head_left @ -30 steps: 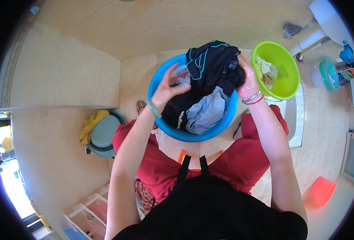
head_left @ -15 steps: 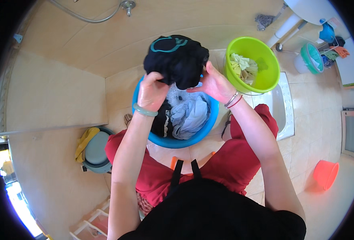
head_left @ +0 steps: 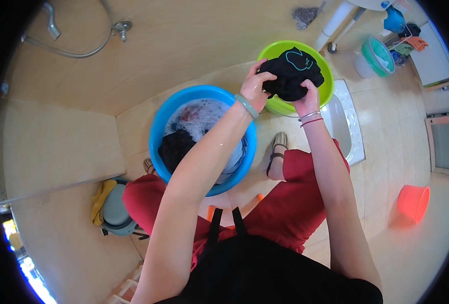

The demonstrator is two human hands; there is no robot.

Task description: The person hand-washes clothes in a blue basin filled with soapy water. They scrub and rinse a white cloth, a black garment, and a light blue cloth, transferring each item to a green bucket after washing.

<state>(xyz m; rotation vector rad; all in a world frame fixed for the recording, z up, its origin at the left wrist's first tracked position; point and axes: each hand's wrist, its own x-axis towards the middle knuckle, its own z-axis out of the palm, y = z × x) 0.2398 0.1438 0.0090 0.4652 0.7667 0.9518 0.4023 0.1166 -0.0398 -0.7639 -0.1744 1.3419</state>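
Observation:
Both my hands grip a bunched black garment point(head_left: 291, 76) with a teal line print, over the lime-green bucket point(head_left: 328, 91). My left hand point(head_left: 255, 87), with a jade-coloured bangle at the wrist, is closed on the garment's left side. On its lower right, the fingers of my right hand point(head_left: 308, 99) hold the cloth. The garment hides most of the bucket's inside. To the left stands a blue basin point(head_left: 156, 121) of sudsy water, with black cloth point(head_left: 176, 148) and light blue cloth point(head_left: 233, 161) in it. My left forearm crosses above the basin.
A white squat toilet point(head_left: 355, 126) lies right of the green bucket. A coral-red bucket point(head_left: 414, 202) stands at the far right, and a small lined bin point(head_left: 375, 58) at the back right. A grey-blue bin point(head_left: 118, 205) with a yellow cloth point(head_left: 101, 201) is at the left.
My hands have carried the black garment right, from above the blue basin to above the green bucket. The view has shifted, and more of the basin's suds now show.

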